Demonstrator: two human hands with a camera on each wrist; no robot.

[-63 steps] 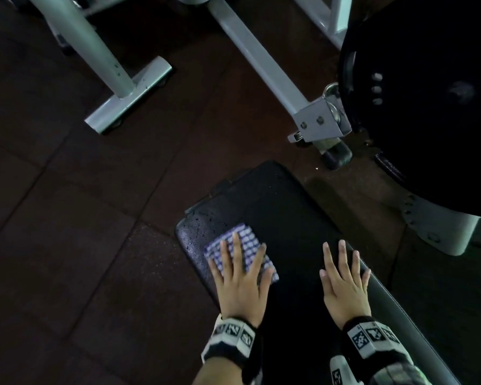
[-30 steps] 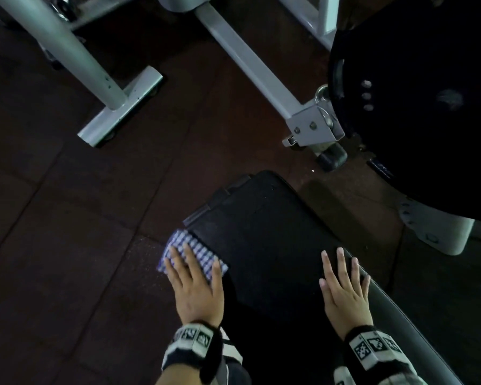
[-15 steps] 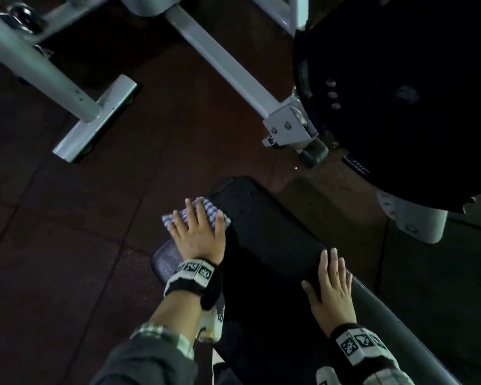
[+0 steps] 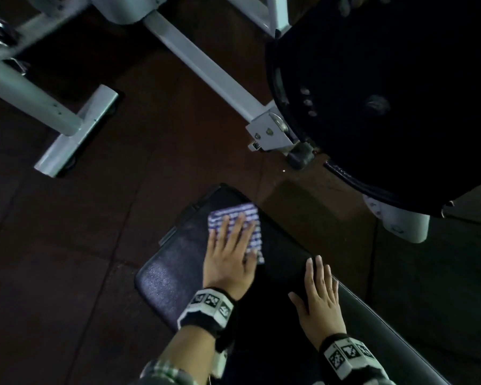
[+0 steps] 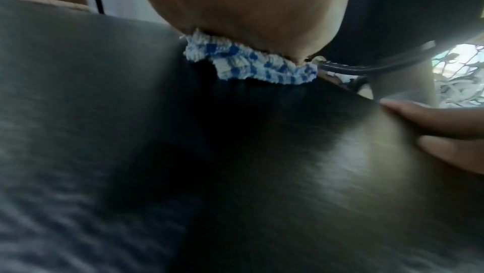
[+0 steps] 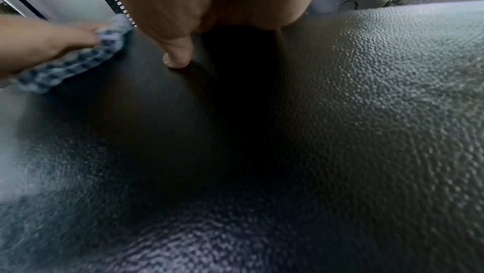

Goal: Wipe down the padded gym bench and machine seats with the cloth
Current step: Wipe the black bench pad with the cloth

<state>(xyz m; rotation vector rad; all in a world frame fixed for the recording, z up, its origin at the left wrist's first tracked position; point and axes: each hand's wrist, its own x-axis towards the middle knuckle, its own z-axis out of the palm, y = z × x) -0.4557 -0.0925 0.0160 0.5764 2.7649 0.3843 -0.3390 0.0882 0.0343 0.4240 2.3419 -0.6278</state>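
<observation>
We press the cloth (image 4: pixel 235 226) flat w/ left hand (image 4: pixel 228 262), fingers straight; right hand (image 4: pixel 321 304) flat on bench (image 4: pixel 161 284). Risk: cloth near pad's end could slip off.

I saw a dark reddish-brown tiled floor (image 4: pixel 100 245) in dim light. Pale grey machine frames (image 4: pixel 206 70) stood on it, beside a big black round plate (image 4: pixel 400 93).

Bare bench (image 4: pixel 286 245) between hands; weight plate (image 4: pixel 386 107) beyond, right.
</observation>
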